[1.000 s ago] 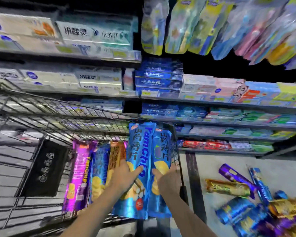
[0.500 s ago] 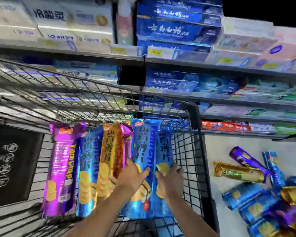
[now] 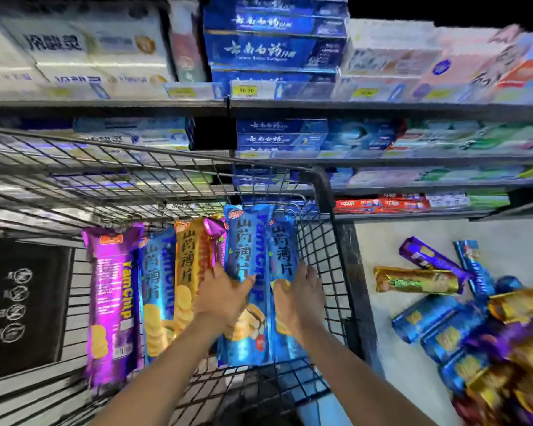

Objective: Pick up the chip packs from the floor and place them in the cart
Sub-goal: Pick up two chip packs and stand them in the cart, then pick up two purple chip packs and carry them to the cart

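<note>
Left hand (image 3: 225,298) and right hand (image 3: 302,298) each pinch a blue pack (image 3: 249,241), standing them upright in the cart (image 3: 336,241) beside earlier packs, evidently saving room.

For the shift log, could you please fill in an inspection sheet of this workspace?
Surface: pale floor, right of the cart.
Job's things: wire cart holds purple, blue and gold chip packs side by side; two blue packs in hand; more packs heaped on the floor.
Clutter: nothing seen.
Grippers: left hand and right hand each grip a blue pack.
Cables: nothing seen.
Surroundings: shelves of toothpaste boxes.
</note>
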Available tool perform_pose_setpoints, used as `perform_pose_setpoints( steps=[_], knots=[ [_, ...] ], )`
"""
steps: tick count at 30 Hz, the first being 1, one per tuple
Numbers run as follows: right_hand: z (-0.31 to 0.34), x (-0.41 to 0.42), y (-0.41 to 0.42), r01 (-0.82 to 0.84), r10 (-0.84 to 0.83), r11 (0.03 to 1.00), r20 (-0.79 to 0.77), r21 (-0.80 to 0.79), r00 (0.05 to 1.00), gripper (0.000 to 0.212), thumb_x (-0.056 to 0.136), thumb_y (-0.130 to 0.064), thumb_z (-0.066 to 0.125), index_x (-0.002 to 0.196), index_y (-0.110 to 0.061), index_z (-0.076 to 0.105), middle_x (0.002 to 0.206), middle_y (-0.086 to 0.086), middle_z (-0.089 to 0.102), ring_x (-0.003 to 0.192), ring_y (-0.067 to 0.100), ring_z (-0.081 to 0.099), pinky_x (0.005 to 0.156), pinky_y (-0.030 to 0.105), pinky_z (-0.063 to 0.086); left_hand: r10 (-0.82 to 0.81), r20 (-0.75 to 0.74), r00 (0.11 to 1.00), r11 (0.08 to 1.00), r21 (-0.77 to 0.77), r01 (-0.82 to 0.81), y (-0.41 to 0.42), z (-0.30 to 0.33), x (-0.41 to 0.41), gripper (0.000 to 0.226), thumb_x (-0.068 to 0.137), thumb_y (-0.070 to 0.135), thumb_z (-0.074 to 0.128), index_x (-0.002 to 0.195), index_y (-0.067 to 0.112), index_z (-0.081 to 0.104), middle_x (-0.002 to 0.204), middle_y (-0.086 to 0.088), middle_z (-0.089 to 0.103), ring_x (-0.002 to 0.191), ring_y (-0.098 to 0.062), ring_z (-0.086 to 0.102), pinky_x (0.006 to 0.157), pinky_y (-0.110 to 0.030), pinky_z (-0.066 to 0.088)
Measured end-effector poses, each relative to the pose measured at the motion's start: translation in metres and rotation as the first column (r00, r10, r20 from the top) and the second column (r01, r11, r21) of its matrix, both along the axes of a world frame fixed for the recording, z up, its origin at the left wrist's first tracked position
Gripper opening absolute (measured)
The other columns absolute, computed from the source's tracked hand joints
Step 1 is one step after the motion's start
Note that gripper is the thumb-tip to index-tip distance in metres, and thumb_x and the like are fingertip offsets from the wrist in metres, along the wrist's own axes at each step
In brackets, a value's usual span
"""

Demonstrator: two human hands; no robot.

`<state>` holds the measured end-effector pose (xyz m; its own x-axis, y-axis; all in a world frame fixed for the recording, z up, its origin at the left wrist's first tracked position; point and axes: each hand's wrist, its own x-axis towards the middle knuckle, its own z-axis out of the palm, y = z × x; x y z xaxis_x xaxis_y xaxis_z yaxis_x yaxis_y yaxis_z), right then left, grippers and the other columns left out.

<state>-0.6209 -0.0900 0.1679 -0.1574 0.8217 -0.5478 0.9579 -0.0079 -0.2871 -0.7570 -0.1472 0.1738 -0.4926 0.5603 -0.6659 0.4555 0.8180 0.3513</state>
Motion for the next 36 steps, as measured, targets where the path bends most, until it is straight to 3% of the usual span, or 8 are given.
perform_pose_setpoints(
  steps=[5,10,15,20,24,27,31,36],
  knots=[
    [0.073,0.009,0.021,-0.172,0.188,0.974,-0.104,0.147,0.977,0.061,0.099,-0.042,0.04,0.15,-0.012,0.023,0.152,0.01,0.031,0.139,0.027,0.031,0.115,0.037,0.026,-0.352,-0.262,0.899,0.918,0.092,0.386,0.023,0.082,-0.008,0.079,0.091,0.058,0.043,0.148,0.007,0.022,0.154,-0.013,0.025,0.14,-0.031,0.029,0.111,-0.042,0.032],
    [0.142,0.057,0.034,-0.184,0.211,0.926,-0.048,0.328,0.976,0.06,0.1,-0.045,0.031,0.152,-0.017,0.019,0.159,0.007,0.02,0.147,0.023,0.019,0.12,0.04,0.009,-0.63,-0.513,0.583,0.654,0.054,0.755,0.057,0.162,0.022,0.075,0.092,0.059,0.036,0.149,0.012,0.021,0.159,-0.008,0.016,0.143,-0.028,0.022,0.116,-0.045,0.024],
    [0.188,0.156,0.026,0.007,0.001,0.92,-0.021,0.391,1.0,0.059,0.098,-0.042,0.038,0.15,-0.018,0.025,0.156,0.007,0.027,0.143,0.024,0.026,0.117,0.045,0.012,-0.742,-0.601,0.297,0.388,-0.024,0.921,0.083,0.223,0.111,0.074,0.093,0.057,0.035,0.15,0.012,0.018,0.159,-0.006,0.02,0.145,-0.024,0.02,0.118,-0.045,0.015],
    [0.19,0.293,-0.012,0.325,-0.344,0.824,-0.044,0.464,0.938,0.06,0.082,-0.042,0.06,0.132,-0.008,0.056,0.129,0.02,0.059,0.12,0.036,0.057,0.104,0.057,0.036,-0.77,-0.633,0.079,0.144,-0.052,0.988,0.097,0.245,0.248,0.073,0.093,0.056,0.038,0.147,0.01,0.024,0.153,-0.011,0.031,0.14,-0.026,0.03,0.114,-0.044,0.024],
    [0.178,0.422,-0.071,0.491,-0.539,0.787,0.032,0.374,0.841,0.066,0.09,-0.043,0.054,0.146,-0.014,0.035,0.146,0.014,0.041,0.136,0.03,0.039,0.114,0.052,0.02,-0.784,-0.615,-0.086,-0.048,-0.078,0.996,0.085,0.232,0.387,0.069,0.092,0.057,0.038,0.144,0.013,0.029,0.149,-0.01,0.036,0.137,-0.026,0.035,0.112,-0.045,0.024],
    [0.154,0.511,-0.128,0.597,-0.677,0.693,0.082,0.404,0.731,0.067,0.083,-0.044,0.062,0.14,-0.013,0.045,0.137,0.015,0.053,0.127,0.031,0.05,0.108,0.053,0.033,-0.798,-0.58,-0.165,-0.181,-0.03,0.983,0.057,0.209,0.492,0.068,0.088,0.055,0.047,0.139,0.011,0.038,0.141,-0.012,0.046,0.13,-0.029,0.043,0.105,-0.045,0.033],
    [0.119,0.604,-0.209,0.754,-0.796,0.604,0.15,0.26,0.586,0.063,0.087,-0.045,0.053,0.14,-0.015,0.039,0.145,0.011,0.042,0.133,0.03,0.041,0.112,0.048,0.027,-0.793,-0.501,-0.346,-0.379,-0.037,0.924,0.01,0.164,0.607,0.067,0.088,0.055,0.045,0.139,0.013,0.036,0.145,-0.01,0.041,0.134,-0.027,0.038,0.107,-0.043,0.03],
    [0.059,0.661,-0.285,0.884,-0.888,0.449,0.171,0.131,0.426,0.063,0.089,-0.045,0.049,0.142,-0.013,0.036,0.145,0.014,0.041,0.133,0.031,0.04,0.109,0.044,0.032,-0.784,-0.375,-0.496,-0.517,-0.049,0.854,-0.046,0.093,0.697,0.063,0.089,0.053,0.045,0.137,0.013,0.037,0.144,-0.008,0.041,0.133,-0.026,0.037,0.106,-0.043,0.03]
  ],
)
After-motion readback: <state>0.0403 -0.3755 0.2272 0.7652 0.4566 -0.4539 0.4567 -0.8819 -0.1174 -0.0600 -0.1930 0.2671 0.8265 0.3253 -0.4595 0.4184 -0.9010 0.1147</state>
